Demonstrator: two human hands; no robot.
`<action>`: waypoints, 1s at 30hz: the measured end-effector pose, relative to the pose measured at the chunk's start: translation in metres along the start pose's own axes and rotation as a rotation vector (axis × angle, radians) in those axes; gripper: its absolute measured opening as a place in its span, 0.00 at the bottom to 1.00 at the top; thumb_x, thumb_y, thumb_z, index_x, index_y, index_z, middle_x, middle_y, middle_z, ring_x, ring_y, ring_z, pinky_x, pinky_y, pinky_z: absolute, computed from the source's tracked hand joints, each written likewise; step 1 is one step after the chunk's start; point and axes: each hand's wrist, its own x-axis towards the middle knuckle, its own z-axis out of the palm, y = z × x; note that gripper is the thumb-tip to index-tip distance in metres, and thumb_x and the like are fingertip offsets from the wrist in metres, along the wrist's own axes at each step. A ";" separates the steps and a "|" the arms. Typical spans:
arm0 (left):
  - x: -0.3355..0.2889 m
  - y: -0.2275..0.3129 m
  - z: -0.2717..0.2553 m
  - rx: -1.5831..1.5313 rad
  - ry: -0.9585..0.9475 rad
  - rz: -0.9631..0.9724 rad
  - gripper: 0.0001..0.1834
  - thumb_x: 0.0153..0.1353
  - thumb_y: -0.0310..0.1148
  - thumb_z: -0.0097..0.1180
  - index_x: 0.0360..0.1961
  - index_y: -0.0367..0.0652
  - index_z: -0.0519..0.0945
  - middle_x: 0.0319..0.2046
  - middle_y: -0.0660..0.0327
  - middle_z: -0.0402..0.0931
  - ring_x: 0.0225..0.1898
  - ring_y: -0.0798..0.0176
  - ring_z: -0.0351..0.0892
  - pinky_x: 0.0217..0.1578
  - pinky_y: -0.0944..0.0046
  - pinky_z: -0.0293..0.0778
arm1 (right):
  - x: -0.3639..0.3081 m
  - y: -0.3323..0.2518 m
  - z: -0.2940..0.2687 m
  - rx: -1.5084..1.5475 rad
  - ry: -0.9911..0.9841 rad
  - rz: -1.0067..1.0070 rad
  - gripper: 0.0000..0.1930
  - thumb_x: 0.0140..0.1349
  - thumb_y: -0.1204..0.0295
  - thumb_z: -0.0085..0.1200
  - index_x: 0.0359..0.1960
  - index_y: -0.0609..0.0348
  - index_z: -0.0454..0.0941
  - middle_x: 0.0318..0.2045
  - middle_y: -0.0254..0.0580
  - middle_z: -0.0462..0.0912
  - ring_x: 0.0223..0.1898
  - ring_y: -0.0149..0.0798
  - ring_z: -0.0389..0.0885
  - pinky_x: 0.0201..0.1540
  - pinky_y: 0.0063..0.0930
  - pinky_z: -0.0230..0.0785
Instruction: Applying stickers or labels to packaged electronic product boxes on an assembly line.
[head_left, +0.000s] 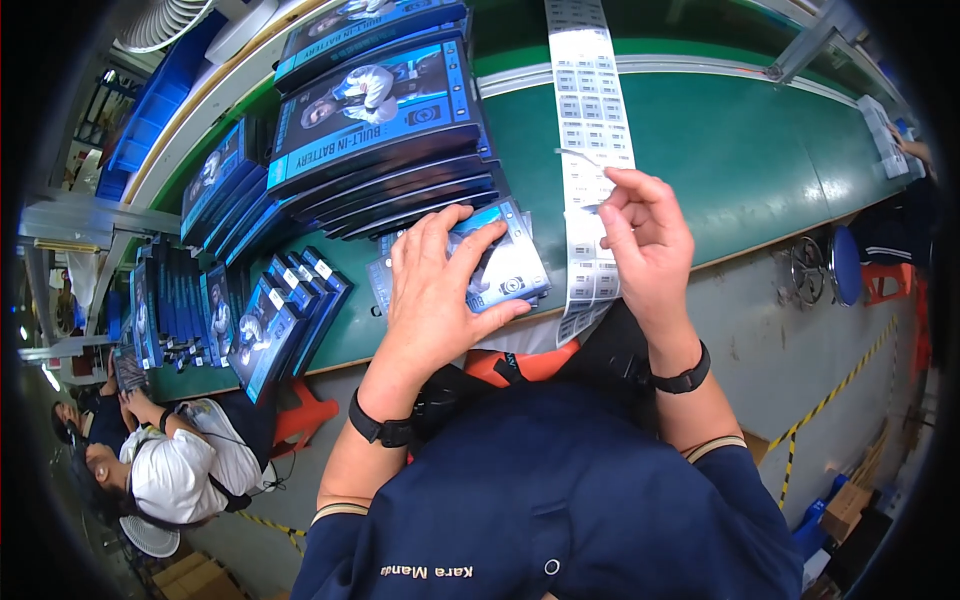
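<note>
My left hand lies spread over a flat blue printed box, its fingers on the printed face and the thumb along the near edge. More thin printed pieces seem to lie under that box, partly hidden by the hand. To the right, a long white strip of printed sticker labels runs across the table and hangs over its near edge. Above the strip is my right hand, fingers curled and drawn together. At its fingertips a thin label stands partly lifted off the strip.
Tall stacks of blue printed boxes stand beyond my left hand, with more boxes leaning at the left. The green table stretches right. People sit at the lower left; another person's hand shows at the far right.
</note>
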 end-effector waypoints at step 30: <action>-0.010 0.006 -0.001 -0.003 -0.044 0.049 0.38 0.40 0.50 0.76 0.57 0.61 0.79 0.61 0.51 0.63 0.64 0.44 0.60 0.64 0.43 0.55 | -0.013 -0.001 0.024 -0.355 -0.201 -0.078 0.21 0.56 0.88 0.55 0.52 0.59 0.78 0.30 0.34 0.75 0.26 0.24 0.72 0.34 0.19 0.70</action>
